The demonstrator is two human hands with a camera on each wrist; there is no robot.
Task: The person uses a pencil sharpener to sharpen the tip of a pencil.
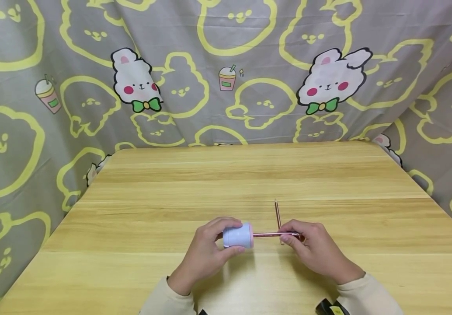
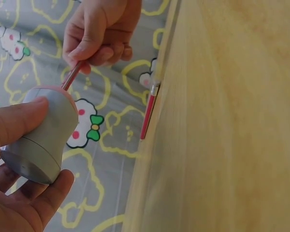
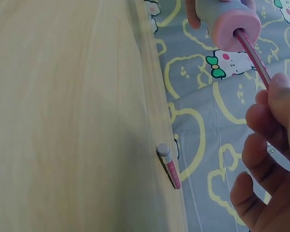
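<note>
My left hand (image 1: 209, 250) grips a pale blue pencil sharpener (image 1: 237, 236) with a pink end, its thumb and fingers round the body. The sharpener lies sideways above the table, pink end facing right. Between thumb and fingers my right hand (image 1: 315, 249) pinches a reddish pencil (image 1: 266, 234). In the right wrist view this pencil (image 3: 254, 59) goes into the hole in the sharpener's pink face (image 3: 227, 32), so its tip is hidden inside. A second reddish pencil (image 1: 277, 214) lies on the table behind the right hand, its eraser end (image 3: 163, 150) showing in the right wrist view.
A wood-grain table (image 1: 163, 183) stretches out under both hands. Behind it and at its sides hangs a grey curtain (image 1: 218, 39) with yellow outlines and white rabbits. A black object with a yellow label (image 1: 337, 310) shows by the right sleeve.
</note>
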